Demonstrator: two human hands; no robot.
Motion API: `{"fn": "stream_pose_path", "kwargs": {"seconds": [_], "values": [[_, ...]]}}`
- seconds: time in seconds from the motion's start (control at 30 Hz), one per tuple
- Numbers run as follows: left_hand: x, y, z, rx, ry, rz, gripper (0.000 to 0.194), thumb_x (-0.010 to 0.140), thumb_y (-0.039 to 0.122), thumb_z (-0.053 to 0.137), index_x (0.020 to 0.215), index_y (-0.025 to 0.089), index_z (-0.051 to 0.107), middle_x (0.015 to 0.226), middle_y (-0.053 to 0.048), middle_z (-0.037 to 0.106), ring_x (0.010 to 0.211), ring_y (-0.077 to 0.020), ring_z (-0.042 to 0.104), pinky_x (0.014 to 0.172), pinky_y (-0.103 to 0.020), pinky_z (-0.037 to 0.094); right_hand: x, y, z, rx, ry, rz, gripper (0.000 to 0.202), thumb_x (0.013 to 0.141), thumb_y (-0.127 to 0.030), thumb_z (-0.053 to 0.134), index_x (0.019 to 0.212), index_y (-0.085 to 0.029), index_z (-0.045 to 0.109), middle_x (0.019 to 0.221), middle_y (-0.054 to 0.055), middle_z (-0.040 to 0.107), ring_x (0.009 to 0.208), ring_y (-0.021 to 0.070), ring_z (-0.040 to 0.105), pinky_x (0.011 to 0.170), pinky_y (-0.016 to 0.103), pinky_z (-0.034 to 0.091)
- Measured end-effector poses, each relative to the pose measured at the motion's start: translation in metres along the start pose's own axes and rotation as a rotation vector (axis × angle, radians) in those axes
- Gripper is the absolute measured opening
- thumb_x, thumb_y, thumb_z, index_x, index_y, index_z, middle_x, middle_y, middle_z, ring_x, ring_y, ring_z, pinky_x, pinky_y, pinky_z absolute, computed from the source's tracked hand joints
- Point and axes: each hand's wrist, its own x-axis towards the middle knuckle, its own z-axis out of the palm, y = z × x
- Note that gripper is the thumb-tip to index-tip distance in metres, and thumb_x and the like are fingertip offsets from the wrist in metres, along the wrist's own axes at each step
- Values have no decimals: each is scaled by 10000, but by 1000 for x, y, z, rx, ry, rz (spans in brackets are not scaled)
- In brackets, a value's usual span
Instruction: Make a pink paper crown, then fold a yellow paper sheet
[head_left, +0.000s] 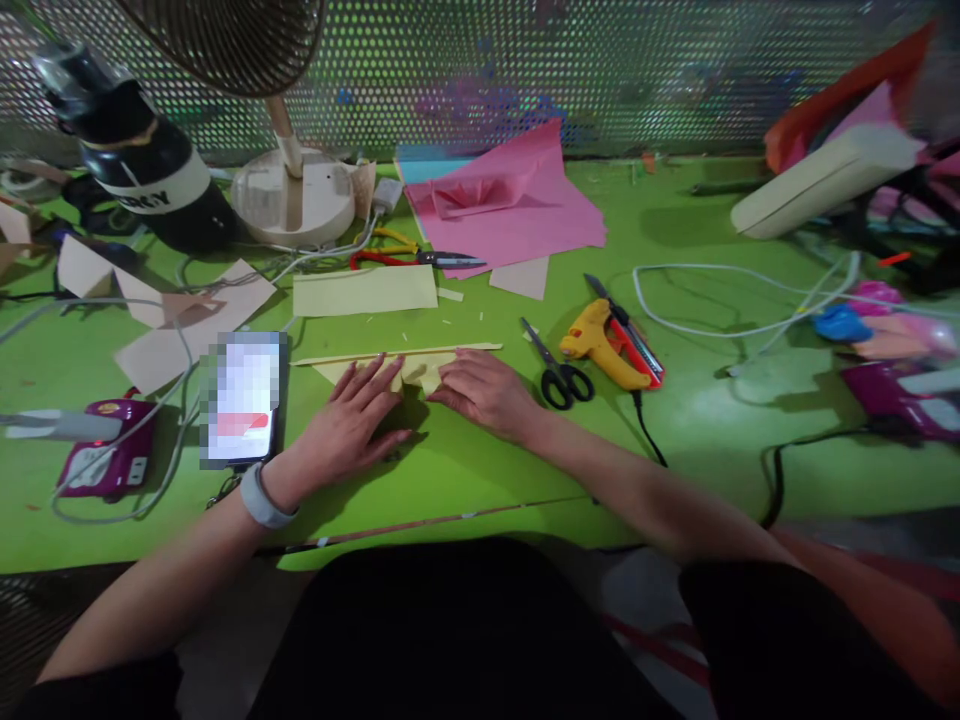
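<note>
A folded strip of pale yellow paper point(424, 372) lies on the green table, with a narrow raised fold along its far edge. My left hand point(349, 425) rests on its left part, fingers stretched out and thumb apart. On the strip's right part, my right hand point(487, 395) has its fingers bent and drawn together with the thumb, gripping the paper. Between the hands the paper looks creased, and its ends under the fingers are hidden. A separate flat yellow paper piece point(365, 291) lies just beyond.
Scissors point(566, 382), a yellow glue gun point(604, 345) and a red cutter point(637, 352) lie right of my right hand. A phone point(244, 400) is beside my left wrist. Farther back are pliers point(420, 258), pink paper point(517, 205), a fan point(292, 200) and a dark bottle point(154, 170).
</note>
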Motion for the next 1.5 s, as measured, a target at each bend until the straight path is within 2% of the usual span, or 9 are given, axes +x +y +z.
{"fn": "stream_pose_path", "kwargs": {"seconds": [0.1, 0.3, 0.4, 0.53, 0.67, 0.83, 1.03, 1.23, 1.5], "values": [[2, 1, -3, -10, -31, 62, 543, 981, 449, 519, 1419, 138, 434, 1557, -188, 398, 1485, -304, 302, 1230, -562, 220, 1, -1, -1, -2, 17, -20, 344, 989, -411, 522, 886, -168, 742, 892, 69, 780, 814, 188, 711, 911, 415, 562], [1, 1, -3, -90, -44, 84, 570, 976, 452, 532, 1419, 104, 445, 1500, -213, 468, 1410, -289, 441, 1198, -521, 325, 1, -6, -17, 91, -45, -26, 434, 956, -527, 542, 1094, -153, 713, 1035, 106, 769, 949, 234, 704, 996, 483, 505], [0, 1, -2, -94, -63, 91, 571, 979, 450, 524, 1423, 101, 436, 1512, -215, 452, 1422, -289, 424, 1203, -532, 312, 1, -10, -19, 153, -71, 14, 395, 936, -455, 579, 1167, -151, 682, 1087, 111, 757, 1000, 248, 693, 1019, 507, 483], [1, 1, -1, -67, -79, 110, 572, 978, 461, 521, 1406, 87, 454, 1490, -218, 479, 1435, -301, 401, 1202, -541, 309, 4, -17, -12, 256, -29, 113, 221, 962, -276, 552, 1110, -202, 698, 1046, 73, 764, 987, 218, 691, 948, 455, 525], [-1, 0, -3, -60, -24, 115, 567, 973, 456, 534, 1415, 111, 454, 1461, -207, 514, 1415, -306, 429, 1188, -557, 326, 6, -23, -8, 408, -14, 222, 183, 976, -307, 567, 986, -212, 723, 924, 58, 757, 877, 195, 683, 815, 380, 548], [-3, -1, -5, -55, 57, 19, 440, 971, 366, 554, 1340, 127, 531, 1312, -183, 630, 1247, -290, 593, 1041, -497, 514, 9, -22, -11, 514, -48, 465, 195, 943, -351, 618, 880, -197, 721, 830, 40, 714, 760, 171, 642, 686, 312, 514], [-2, -4, -3, -18, 61, 39, 338, 999, 248, 480, 1300, 122, 570, 1293, -163, 649, 1201, -257, 627, 1005, -441, 556, 23, -27, -10, 485, -120, 659, 90, 908, -270, 666, 918, -197, 718, 850, 33, 731, 753, 174, 657, 710, 330, 503], [-1, -3, -7, -5, 88, 26, 276, 979, 220, 504, 1198, 111, 633, 1210, -165, 670, 1067, -263, 656, 923, -458, 585, 29, -29, -4, 210, -120, 579, 87, 929, -249, 652, 876, -199, 701, 896, 30, 726, 883, 200, 633, 842, 388, 435], [0, -5, -6, 2, 93, 36, 270, 979, 224, 508, 1197, 133, 640, 1183, -141, 688, 1042, -247, 658, 892, -430, 581, 28, -25, 5, 193, -82, 567, 67, 921, -262, 665, 887, -211, 693, 878, 21, 710, 842, 195, 615, 807, 372, 421]]}}
